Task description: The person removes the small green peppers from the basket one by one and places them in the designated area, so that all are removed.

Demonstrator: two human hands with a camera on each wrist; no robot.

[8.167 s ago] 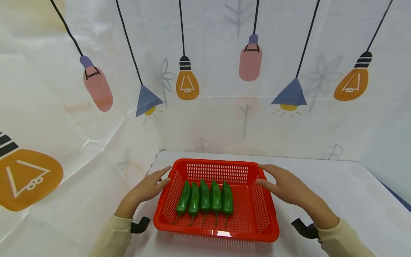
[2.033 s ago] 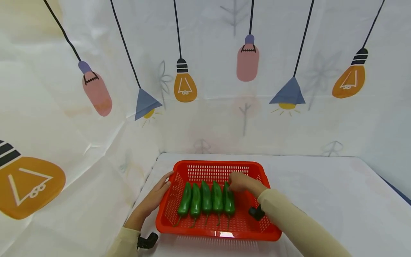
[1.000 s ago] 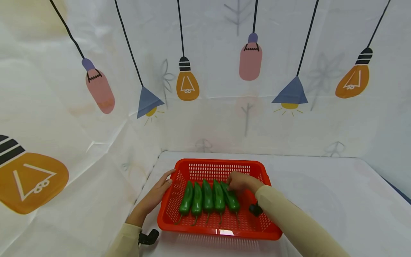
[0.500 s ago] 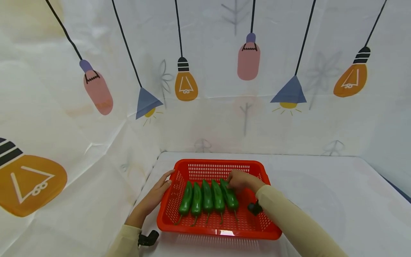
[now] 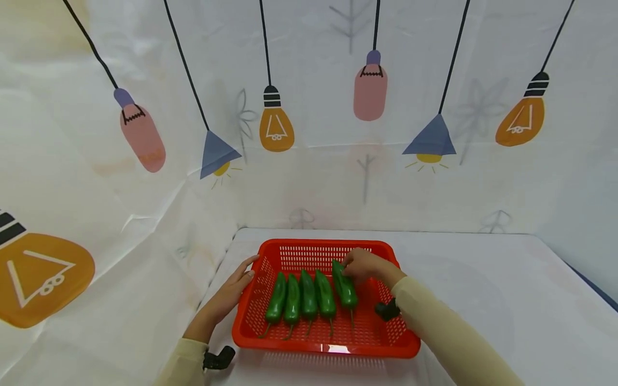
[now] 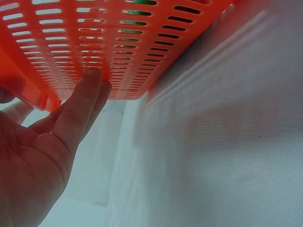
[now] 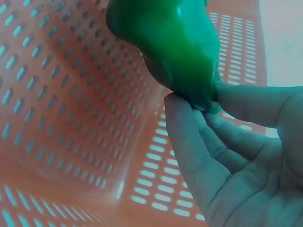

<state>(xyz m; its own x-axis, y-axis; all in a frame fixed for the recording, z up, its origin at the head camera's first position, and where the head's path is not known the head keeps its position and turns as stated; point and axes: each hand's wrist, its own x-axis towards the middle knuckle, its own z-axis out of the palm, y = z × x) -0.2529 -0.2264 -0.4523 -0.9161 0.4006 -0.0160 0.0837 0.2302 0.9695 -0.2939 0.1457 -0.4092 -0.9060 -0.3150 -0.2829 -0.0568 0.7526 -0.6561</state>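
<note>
Just right of lower centre, we see the right hand (image 5: 368, 266) pinch 1 green pepper (image 5: 345, 291) by its narrow end, thumb against fingers, within the red basket (image 5: 285, 343). 4 other peppers (image 5: 308, 296) lie to its left. At lower left, the left hand (image 5: 226, 298) touches the basket's side, fingers nearly straight.

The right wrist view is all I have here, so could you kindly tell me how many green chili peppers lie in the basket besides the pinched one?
Observer: Four more green chili peppers lie in the red basket.
Operator: Thank you; and where would the left hand be?
Observer: Its fingers rest against the outside of the basket.
Operator: Lastly, how is the pinched pepper turned, please?
Observer: Its stem points toward the near edge of the basket.
</note>
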